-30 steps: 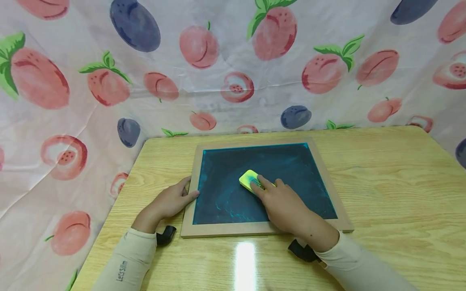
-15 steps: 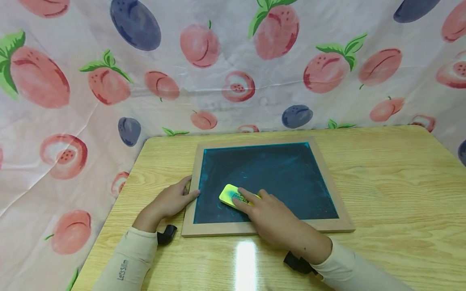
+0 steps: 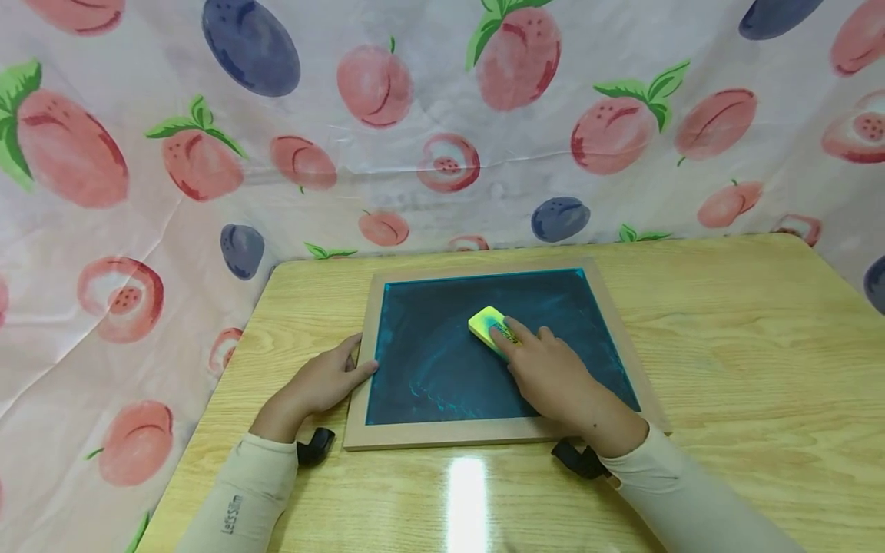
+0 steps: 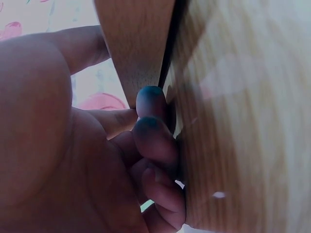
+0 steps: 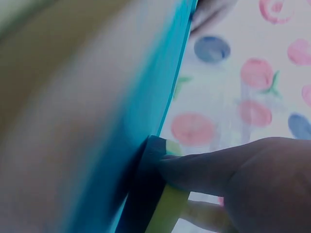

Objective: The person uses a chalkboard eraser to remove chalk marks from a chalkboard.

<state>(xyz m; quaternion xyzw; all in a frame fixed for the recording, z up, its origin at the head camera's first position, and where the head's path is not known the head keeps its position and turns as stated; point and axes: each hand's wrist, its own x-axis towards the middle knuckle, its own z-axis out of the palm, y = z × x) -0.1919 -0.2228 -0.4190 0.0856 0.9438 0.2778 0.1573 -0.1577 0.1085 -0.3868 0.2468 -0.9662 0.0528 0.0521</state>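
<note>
A wood-framed chalkboard lies flat on the table, with chalk smears and blue chalk marks at its lower left. My right hand grips a yellow chalkboard eraser against the dark surface, right of the middle. In the right wrist view the thumb presses the side of the eraser, whose dark felt faces the board. My left hand holds the left side of the frame, thumb on top. The left wrist view shows its curled fingers at the frame's edge, two fingertips dusted blue.
The light wooden table extends to the right of the board and in front of it. Behind stands a fruit-patterned cloth, which also covers the left side. Black wrist camera mounts sit under both wrists.
The right hand swept the eraser down and left across the board, then back up and right, past its earlier spot. The left hand stayed on the frame.
</note>
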